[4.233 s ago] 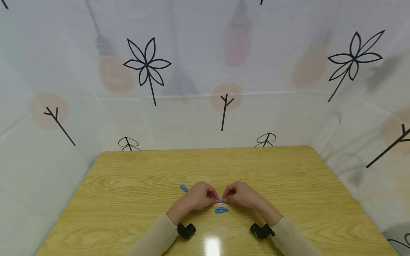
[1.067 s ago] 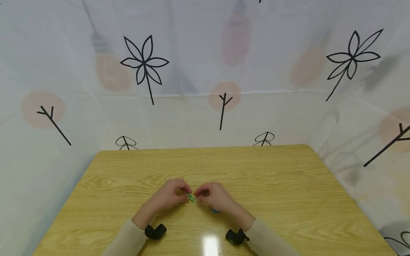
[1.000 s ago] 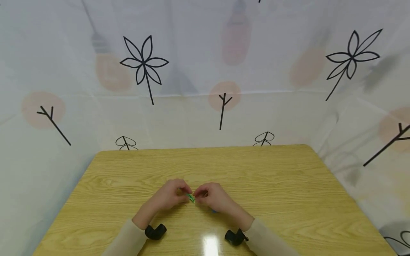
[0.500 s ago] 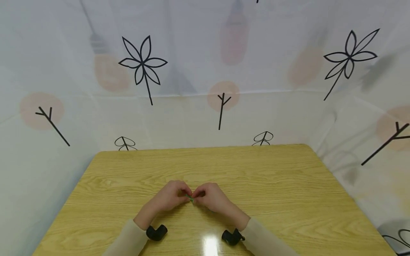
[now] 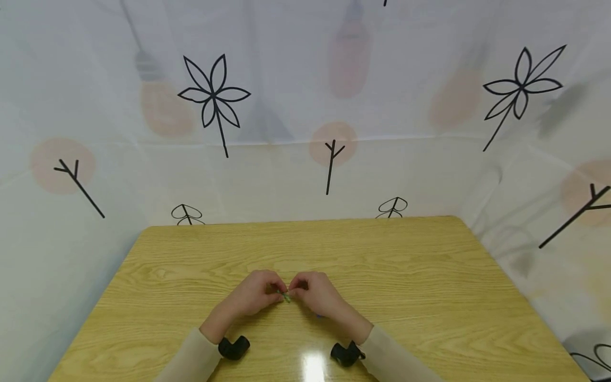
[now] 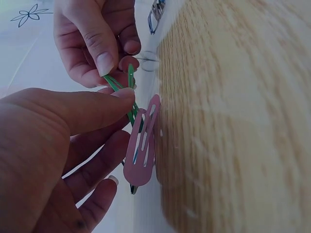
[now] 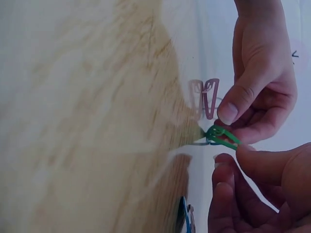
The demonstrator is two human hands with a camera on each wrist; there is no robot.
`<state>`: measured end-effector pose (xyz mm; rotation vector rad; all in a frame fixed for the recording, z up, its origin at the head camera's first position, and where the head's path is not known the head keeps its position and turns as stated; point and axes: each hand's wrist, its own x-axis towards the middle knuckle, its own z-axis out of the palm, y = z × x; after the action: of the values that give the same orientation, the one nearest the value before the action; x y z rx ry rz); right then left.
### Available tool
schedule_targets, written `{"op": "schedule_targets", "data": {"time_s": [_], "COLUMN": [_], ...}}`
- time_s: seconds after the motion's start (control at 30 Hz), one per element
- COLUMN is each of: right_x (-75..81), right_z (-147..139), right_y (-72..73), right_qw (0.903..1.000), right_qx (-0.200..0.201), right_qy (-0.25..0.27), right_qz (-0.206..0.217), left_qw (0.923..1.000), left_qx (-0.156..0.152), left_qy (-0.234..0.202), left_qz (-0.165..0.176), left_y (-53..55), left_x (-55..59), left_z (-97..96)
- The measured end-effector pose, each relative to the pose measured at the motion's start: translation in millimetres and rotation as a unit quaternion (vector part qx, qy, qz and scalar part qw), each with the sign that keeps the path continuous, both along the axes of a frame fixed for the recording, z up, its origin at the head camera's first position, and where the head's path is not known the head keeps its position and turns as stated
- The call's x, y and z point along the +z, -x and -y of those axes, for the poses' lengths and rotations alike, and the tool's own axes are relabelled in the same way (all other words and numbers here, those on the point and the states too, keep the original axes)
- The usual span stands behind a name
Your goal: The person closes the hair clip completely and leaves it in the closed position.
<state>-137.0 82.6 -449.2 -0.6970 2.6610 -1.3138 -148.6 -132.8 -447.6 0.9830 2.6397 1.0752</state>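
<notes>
Between my two hands is a green snap hair clip, its two arms spread apart. My left hand pinches it under the thumb, with the other fingers loosely bent below. At the clip's other end, the thumb and forefinger of my right hand hold its tip. Close by my left fingers, a pink hair clip shows beside the tabletop, mirrored in the shiny surface. From the head camera only a sliver of the green clip is visible, and the pink one is hidden.
A blue hair clip lies by my right hand with another clip beside it, mostly covered in the head view. The wooden table ends at a patterned white cloth behind. Black wrist cameras sit under both forearms.
Both hands have shifted left from the purple clip near the white and blue ones to the green clip. Lately the right fingertips closed in on the green clip, then drew slightly right.
</notes>
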Motion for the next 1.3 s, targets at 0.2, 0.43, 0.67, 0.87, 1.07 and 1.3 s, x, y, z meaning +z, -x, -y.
{"op": "schedule_targets", "data": {"time_s": [0.2,0.43,0.67,0.87,1.07,1.3], "right_x": [2.4,4.1,4.5,3.7,2.0,2.5], "right_z": [-3.7,-6.4,-9.7,-13.5,-17.6,-20.3], "right_y": [0.2,0.0,1.2,1.9,2.5,1.7], "right_qw": [0.9998,0.9985,0.9945,0.9941,0.9942,0.9932], "right_qx": [-0.016,-0.033,-0.040,-0.036,-0.016,-0.021], "right_qy": [0.013,0.037,0.083,0.094,0.102,0.110], "right_qz": [0.006,0.025,0.050,0.040,0.031,0.032], "left_qw": [1.0000,1.0000,0.9998,0.9996,0.9994,0.9986], "left_qx": [-0.004,-0.003,0.013,0.018,0.011,0.011], "left_qy": [-0.001,-0.004,-0.014,-0.022,-0.033,-0.051], "left_qz": [0.001,0.000,-0.002,-0.003,0.003,0.001], "left_y": [0.6,1.8,0.1,-0.9,-1.1,-2.2], "left_x": [0.5,-1.6,-1.2,0.5,1.7,2.2], "left_z": [-0.4,-1.1,-1.8,-2.0,-2.4,-4.7]}}
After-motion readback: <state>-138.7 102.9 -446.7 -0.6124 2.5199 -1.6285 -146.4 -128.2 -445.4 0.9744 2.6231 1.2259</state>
